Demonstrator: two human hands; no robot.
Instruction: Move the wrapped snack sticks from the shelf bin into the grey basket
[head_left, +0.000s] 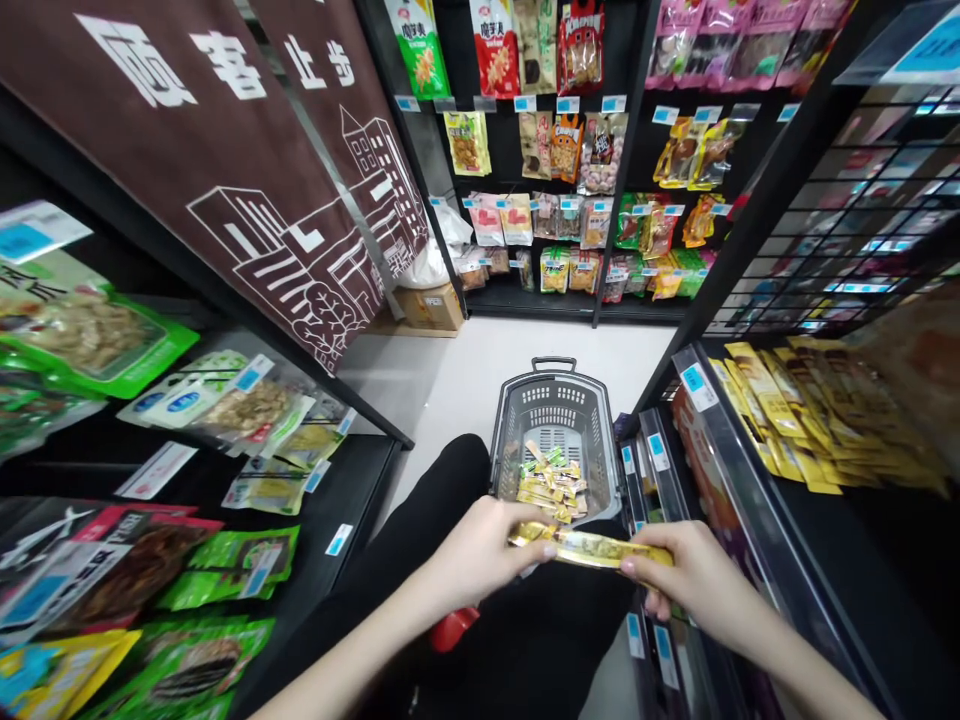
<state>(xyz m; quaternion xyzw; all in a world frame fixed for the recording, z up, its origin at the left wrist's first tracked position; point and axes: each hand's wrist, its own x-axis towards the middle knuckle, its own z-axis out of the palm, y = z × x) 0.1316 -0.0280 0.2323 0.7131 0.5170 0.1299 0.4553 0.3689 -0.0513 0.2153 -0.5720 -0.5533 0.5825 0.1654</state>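
Observation:
A long, thin yellow snack packet [589,548] is stretched level between my two hands, above my lap. Its left end is pinched between the thumb and fingers of my left hand [487,540]. My right hand [690,575] grips the other end the same way. Just beyond them, a grey shopping basket [611,440] stands on the floor with a handle at its far side. Several small yellow, green and pale packets [555,485] lie in a loose heap at the bottom of the basket.
On the right, a shelf holds a row of yellow stick packets [795,410]. Bagged snacks [255,410] hang on the left rack. Across the pale floor [480,370] stand black shelves with hanging bags [555,270]. A cardboard box [431,307] sits beside a brown printed curtain [247,200].

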